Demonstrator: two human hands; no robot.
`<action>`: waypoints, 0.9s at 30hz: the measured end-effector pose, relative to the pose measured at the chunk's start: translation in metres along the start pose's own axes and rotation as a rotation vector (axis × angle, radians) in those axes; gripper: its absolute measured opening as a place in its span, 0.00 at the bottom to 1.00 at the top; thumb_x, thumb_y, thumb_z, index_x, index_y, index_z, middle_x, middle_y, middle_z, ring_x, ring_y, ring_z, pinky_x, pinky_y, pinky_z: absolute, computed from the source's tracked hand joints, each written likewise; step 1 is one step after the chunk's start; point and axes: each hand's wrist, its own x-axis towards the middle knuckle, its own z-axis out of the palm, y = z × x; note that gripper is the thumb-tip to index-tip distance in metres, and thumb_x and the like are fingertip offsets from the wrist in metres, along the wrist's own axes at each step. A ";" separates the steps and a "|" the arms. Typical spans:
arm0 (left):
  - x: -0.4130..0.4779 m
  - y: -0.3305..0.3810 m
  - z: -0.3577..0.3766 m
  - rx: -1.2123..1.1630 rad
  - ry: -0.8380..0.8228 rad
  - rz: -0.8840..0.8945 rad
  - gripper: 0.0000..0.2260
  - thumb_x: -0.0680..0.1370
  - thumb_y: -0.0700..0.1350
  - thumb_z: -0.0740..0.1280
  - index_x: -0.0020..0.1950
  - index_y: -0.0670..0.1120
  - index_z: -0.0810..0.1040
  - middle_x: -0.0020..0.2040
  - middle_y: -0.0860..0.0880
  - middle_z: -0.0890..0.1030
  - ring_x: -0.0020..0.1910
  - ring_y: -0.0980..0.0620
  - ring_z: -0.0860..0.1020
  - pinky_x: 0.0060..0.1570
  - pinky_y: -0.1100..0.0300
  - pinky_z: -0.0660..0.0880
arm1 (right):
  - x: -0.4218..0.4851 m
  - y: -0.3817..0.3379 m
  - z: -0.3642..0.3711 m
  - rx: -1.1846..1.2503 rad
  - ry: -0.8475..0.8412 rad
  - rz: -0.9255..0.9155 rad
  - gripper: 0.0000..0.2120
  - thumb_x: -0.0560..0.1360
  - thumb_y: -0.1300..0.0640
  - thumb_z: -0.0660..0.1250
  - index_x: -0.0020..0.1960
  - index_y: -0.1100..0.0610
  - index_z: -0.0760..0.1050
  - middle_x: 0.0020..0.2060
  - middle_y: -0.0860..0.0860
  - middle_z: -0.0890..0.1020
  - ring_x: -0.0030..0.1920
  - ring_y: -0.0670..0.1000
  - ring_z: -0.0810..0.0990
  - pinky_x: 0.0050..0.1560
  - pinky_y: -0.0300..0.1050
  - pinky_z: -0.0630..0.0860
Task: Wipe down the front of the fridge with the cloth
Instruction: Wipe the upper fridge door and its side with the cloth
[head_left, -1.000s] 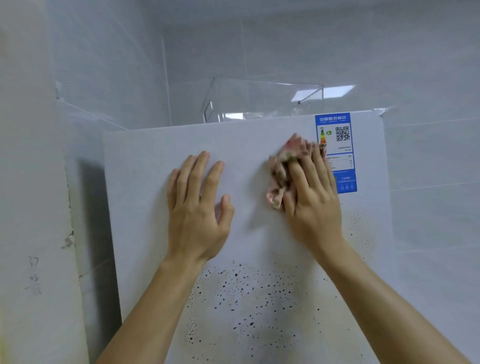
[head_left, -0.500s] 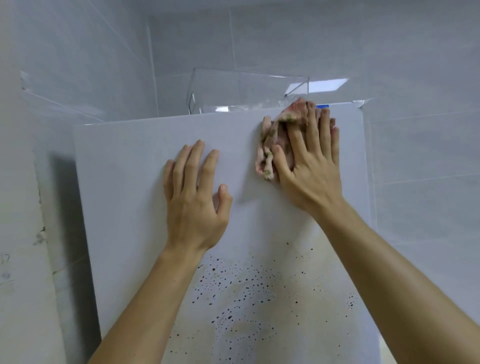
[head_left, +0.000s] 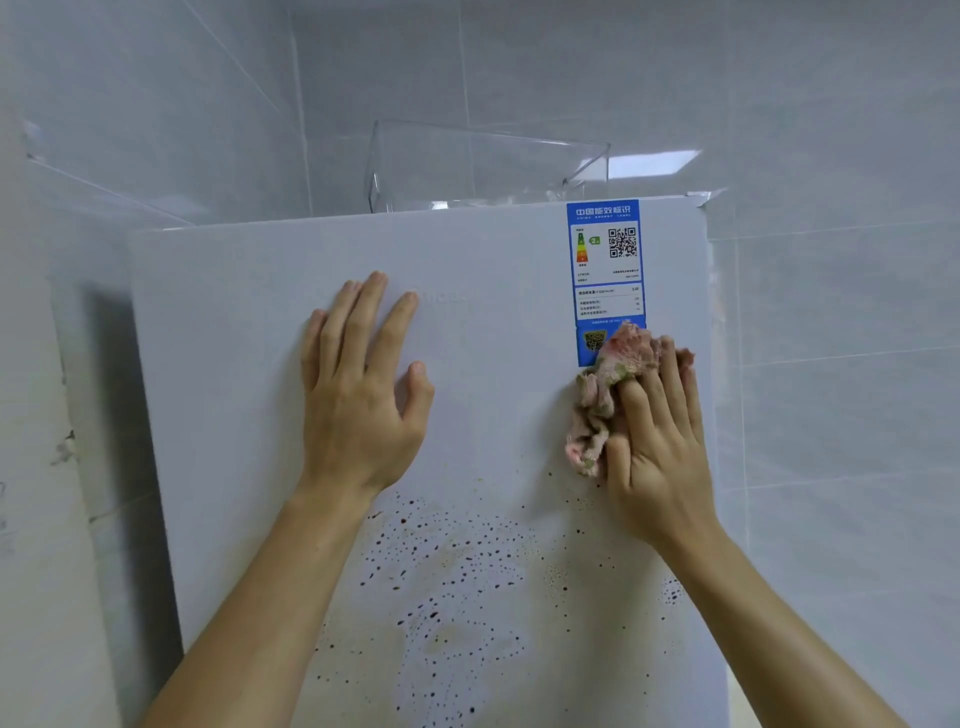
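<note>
Cloth (head_left: 602, 410), pink and bunched, is lying under the right hand (head_left: 657, 452), whose nearly straight fingers are pressing it on the fridge front (head_left: 249, 364) at the blue label (head_left: 605, 260)'s lower edge. Left hand (head_left: 358, 395) is resting flat there, fingers spread; dark specks (head_left: 441, 571) are dotting the door below.

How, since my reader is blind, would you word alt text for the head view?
A person's right hand presses a crumpled pink cloth against the white fridge front, at the bottom edge of a blue sticker, while the left hand lies flat beside it. Dark spatter dots the fridge front below both hands; a clear container sits on top.
</note>
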 end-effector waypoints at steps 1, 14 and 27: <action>-0.001 0.000 0.000 0.007 -0.002 -0.003 0.26 0.80 0.47 0.62 0.79 0.46 0.70 0.82 0.44 0.65 0.82 0.43 0.61 0.83 0.46 0.50 | 0.005 0.002 -0.001 -0.004 0.003 -0.004 0.20 0.75 0.61 0.53 0.64 0.63 0.73 0.74 0.61 0.73 0.84 0.61 0.54 0.83 0.63 0.47; -0.015 -0.008 -0.006 0.053 0.007 -0.086 0.28 0.80 0.49 0.61 0.80 0.46 0.68 0.83 0.44 0.63 0.83 0.43 0.59 0.82 0.46 0.50 | 0.083 0.015 -0.005 -0.062 0.130 0.100 0.26 0.84 0.51 0.53 0.81 0.57 0.65 0.83 0.59 0.59 0.84 0.63 0.51 0.83 0.64 0.49; -0.034 -0.011 -0.015 0.074 -0.035 -0.110 0.27 0.81 0.50 0.60 0.81 0.46 0.68 0.83 0.45 0.63 0.83 0.43 0.59 0.82 0.47 0.50 | -0.026 0.007 0.001 0.215 0.036 0.141 0.14 0.84 0.58 0.52 0.68 0.63 0.62 0.76 0.69 0.66 0.84 0.64 0.53 0.84 0.55 0.45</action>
